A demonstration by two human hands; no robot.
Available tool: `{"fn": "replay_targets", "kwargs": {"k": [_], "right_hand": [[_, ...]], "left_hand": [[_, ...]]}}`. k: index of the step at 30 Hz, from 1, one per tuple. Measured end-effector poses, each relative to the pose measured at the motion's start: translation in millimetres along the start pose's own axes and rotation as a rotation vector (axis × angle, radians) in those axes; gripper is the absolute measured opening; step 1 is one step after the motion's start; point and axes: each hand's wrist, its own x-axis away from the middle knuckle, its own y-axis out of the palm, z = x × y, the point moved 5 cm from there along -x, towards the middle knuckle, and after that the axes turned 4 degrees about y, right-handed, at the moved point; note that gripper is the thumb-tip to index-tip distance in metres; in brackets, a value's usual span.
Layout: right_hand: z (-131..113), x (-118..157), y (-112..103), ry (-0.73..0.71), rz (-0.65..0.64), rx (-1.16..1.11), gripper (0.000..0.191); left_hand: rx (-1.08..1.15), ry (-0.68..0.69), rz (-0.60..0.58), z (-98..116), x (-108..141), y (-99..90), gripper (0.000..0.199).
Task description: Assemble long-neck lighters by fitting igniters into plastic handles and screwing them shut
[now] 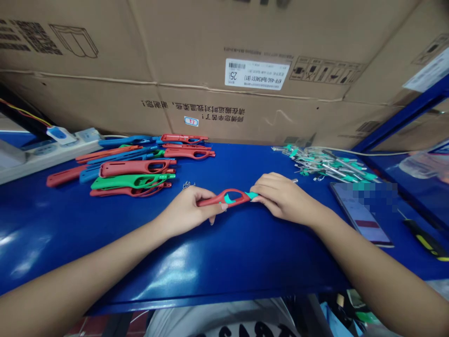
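Note:
Above the middle of the blue table, my left hand (191,210) is closed around the handle of a red lighter casing (242,198). A teal trigger piece shows inside the casing's oval opening. At the casing's right end, my right hand (284,196) pinches a lighter nozzle (295,181) with a teal base; most of its metal tube is hidden by the hand, and only the tip sticks out. The teal base meets the casing end. Just behind my left hand lie a few small metal clips (189,185).
Red, green, blue and orange lighter casings (136,180) are piled at the left, by a white power strip (45,152). Nozzle assemblies (326,164) lie at the back right. A phone (365,220) and a screwdriver (426,238) rest at the right. A cardboard box (196,37) stands behind.

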Motion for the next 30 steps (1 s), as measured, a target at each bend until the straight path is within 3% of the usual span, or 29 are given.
{"fn": "replay_targets", "kwargs": {"k": [6, 10, 17, 24, 30], "right_hand": [[-9.1, 0.8, -8.7, -0.111, 0.138, 0.055, 0.018], [-12.4, 0.7, -8.6, -0.123, 0.149, 0.064, 0.018], [-12.5, 0.4, -0.4, -0.086, 0.047, 0.076, 0.021], [-8.7, -0.9, -5.7, -0.079, 0.120, 0.101, 0.021], [-1.0, 0.2, -7.5, 0.001, 0.068, 0.103, 0.022]], "left_hand": [[0.463, -0.253, -0.121, -10.5, -0.6, 5.4, 0.031], [0.484, -0.264, -0.143, -9.1, 2.2, 6.8, 0.029], [-0.086, 0.075, 0.062, 10.6, 8.2, -2.8, 0.035], [-0.194, 0.173, 0.100, 6.9, 4.7, -3.3, 0.033], [-0.440, 0.415, 0.159, 14.1, 7.1, 0.2, 0.025]]}}
